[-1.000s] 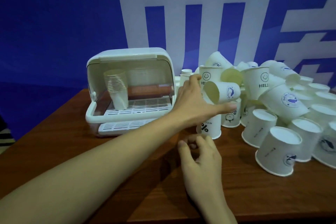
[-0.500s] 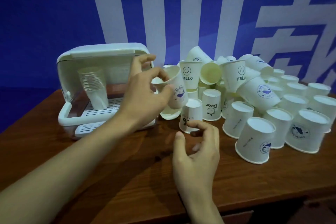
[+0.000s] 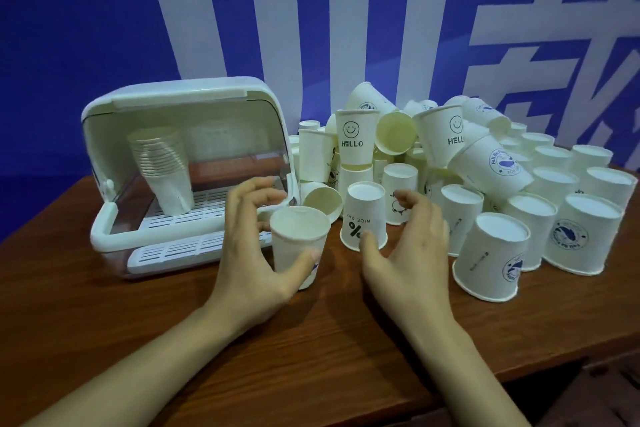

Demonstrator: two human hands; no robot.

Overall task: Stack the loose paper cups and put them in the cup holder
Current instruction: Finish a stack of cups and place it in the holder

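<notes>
Counter: dark wood, everything sits on it. Blue and white banner behind.

Cup holder at back left, lid up, one nested stack standing inside on the white rack.

Loose cups: big heap on the right half, most upside down, a few tipped on their sides with mouths toward me, two "HELLO" cups near the top of the pile.

What changed: half a second ago my left hand had one cup lifted in front of the holder. Now that upright cup stands mouth-up on the counter just in front of the holder's drawer. So I read it as the base of a new stack.

Left hand: thumb on the cup's near side, fingers curved around its far side by the rim. Curled around it; can't confirm the fingers actually touch.

Right hand: has moved up toward the pile, fingers spread and curved, empty, thumb tip right at the inverted "NICE DAY" cup. No contact confirmed.

Judgement: next is to grab that cup, flip it, drop it into the base. Heap largely untouched, task early.
</notes>
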